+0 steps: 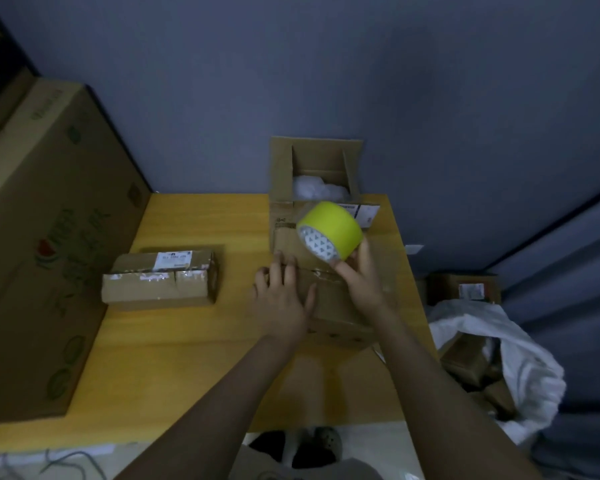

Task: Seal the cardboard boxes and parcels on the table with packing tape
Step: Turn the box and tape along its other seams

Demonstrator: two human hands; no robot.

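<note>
Tape roll (329,231), yellow: my right hand (361,275) pinches it above the box (329,299); beside it, my left hand (281,296) presses flat, fingers spread, on the lid.

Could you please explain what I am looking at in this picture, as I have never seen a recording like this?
There is no machine here: one camera on a person's head looks down at their own two hands. The left hand rests flat on a cardboard box on the yellow table. The right hand holds a roll of yellow tape above it. A closed parcel lies to the left; an open box stands behind.
</note>
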